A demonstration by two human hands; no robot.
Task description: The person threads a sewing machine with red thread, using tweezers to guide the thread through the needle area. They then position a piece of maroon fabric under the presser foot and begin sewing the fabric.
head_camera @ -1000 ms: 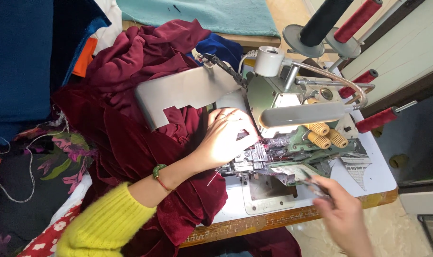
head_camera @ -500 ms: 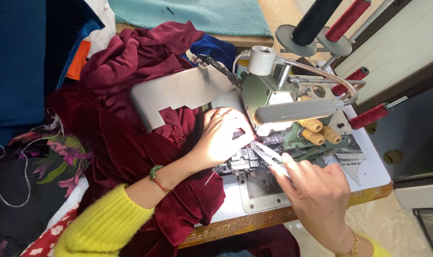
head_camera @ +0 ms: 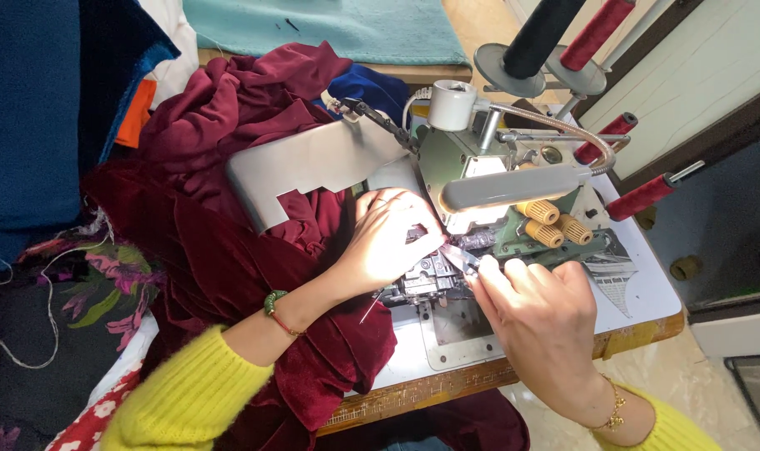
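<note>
The left hand (head_camera: 388,238) lay curled over the dark red velvet cloth (head_camera: 229,250) at the needle area of the grey-green overlock sewing machine (head_camera: 480,200), its fingertips (head_camera: 426,242) pressed down on the fabric just in front of the metal presser parts. It gripped nothing; it only held the cloth flat against the machine bed. A green bead bracelet (head_camera: 273,302) circled that wrist, above a fuzzy yellow sleeve (head_camera: 188,392).

The right hand (head_camera: 538,321) was closed around a pair of small metal tweezers (head_camera: 459,257), pinched between thumb and forefinger, with the slim tips pointing toward the left hand's fingertips and almost touching them at the needle area. A thin gold chain bracelet (head_camera: 614,409) hung on that wrist.

The velvet cloth spread from the machine across the left half of the white wooden-edged sewing table (head_camera: 647,292) and spilled over its near edge by the left forearm. A grey metal guard plate (head_camera: 313,167) rested on the cloth behind the left hand. A white gooseneck lamp (head_camera: 513,188) arched over the machine, above three ribbed yellow tension knobs (head_camera: 551,224). Dark red thread cones (head_camera: 639,196) and one black thread cone (head_camera: 543,33) stood on spindles toward the table's far right corner.
</note>
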